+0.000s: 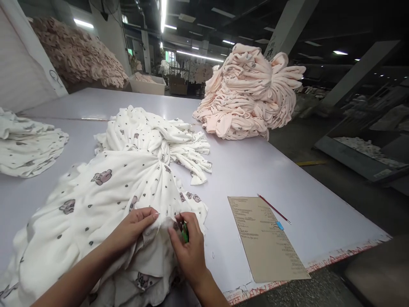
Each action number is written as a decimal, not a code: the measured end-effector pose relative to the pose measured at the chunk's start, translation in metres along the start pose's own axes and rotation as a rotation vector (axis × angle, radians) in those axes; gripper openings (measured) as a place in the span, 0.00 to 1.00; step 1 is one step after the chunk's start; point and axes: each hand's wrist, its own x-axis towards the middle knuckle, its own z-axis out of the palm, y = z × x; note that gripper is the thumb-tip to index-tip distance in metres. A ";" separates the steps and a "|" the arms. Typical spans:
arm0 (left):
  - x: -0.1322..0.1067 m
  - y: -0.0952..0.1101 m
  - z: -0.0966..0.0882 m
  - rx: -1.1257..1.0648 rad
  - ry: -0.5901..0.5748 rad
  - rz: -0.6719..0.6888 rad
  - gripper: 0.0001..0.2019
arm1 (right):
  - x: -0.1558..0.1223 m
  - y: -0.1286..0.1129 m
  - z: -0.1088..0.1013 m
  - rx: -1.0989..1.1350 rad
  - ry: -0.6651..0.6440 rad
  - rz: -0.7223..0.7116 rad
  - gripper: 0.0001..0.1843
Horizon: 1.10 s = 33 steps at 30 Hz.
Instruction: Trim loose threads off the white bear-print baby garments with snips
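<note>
A large gathered bundle of white fabric (128,170), printed with grey-purple bears and small dots, lies across the near table. My left hand (136,226) pinches a fold of this cloth between thumb and fingers. Just right of it, my right hand (190,243) is closed at the fabric's edge, thumb against the cloth. Something green (185,232) shows inside the right palm; its kind is mostly hidden by the fingers. Below the hands the cloth hangs in loose folds.
Pink fabric bundles (249,94) are stacked at the table's far right. A printed brown card (265,243) with a blue clip (280,225) lies near the right edge, beside a dark red pencil (274,209). More white fabric (28,147) sits at left. A white bin (147,86) stands behind.
</note>
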 end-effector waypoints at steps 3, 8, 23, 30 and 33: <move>0.000 -0.001 0.005 -0.048 0.003 0.023 0.16 | -0.002 -0.003 0.001 -0.177 -0.095 -0.178 0.11; -0.005 -0.001 0.010 -0.008 0.010 0.050 0.12 | 0.011 -0.008 0.001 -0.039 -0.075 0.002 0.04; -0.010 -0.011 0.020 0.113 0.183 0.068 0.12 | -0.020 -0.010 -0.007 -0.162 -0.127 0.174 0.09; -0.011 -0.015 0.018 0.196 0.157 0.104 0.10 | -0.021 -0.006 -0.002 -0.069 -0.116 0.220 0.13; -0.011 -0.017 0.015 0.211 0.165 0.101 0.10 | -0.024 -0.004 -0.007 0.000 -0.112 0.284 0.15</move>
